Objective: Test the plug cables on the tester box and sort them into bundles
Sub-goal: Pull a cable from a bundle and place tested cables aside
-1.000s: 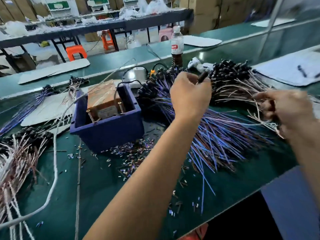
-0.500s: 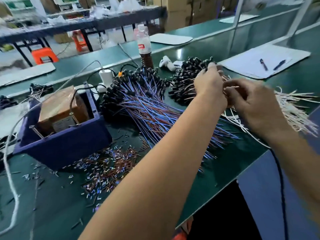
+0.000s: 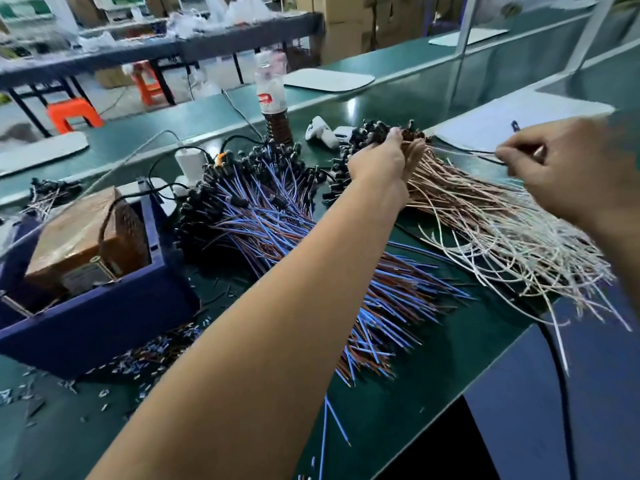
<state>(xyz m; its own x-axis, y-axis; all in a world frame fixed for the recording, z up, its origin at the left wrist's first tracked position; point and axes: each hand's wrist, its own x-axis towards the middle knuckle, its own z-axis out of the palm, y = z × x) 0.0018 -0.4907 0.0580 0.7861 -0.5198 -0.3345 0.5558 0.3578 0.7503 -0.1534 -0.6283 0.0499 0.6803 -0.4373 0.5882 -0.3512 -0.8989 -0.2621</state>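
The person's left hand [image 3: 379, 164] is closed around the plug end of the pink and white bundle [image 3: 491, 216], and the black plugs [image 3: 367, 133] stick out just beyond its fingers. The right hand [image 3: 568, 171], well apart to the right, pinches one thin cable [image 3: 481, 153] between thumb and fingers, and this cable runs back toward the left hand. Below the left forearm lies the blue and brown bundle [image 3: 277, 216], and further left of it stands the tester box [image 3: 83, 237] inside the blue tray [image 3: 104, 320]. These cables look light and very soft; the loose wire ends spread like a fan and probably tangle easily, so it seems better to hold a cable at the hard plug and pull it along its length, not sideways. The stripped tips could bend if they are squeezed. Compared with half a second ago, the two hands were then close together over the plugs; now the right hand has moved away to the right and draws a single cable out. The view has also turned a little, so the bottle [image 3: 272, 95] now stands left of the left hand.
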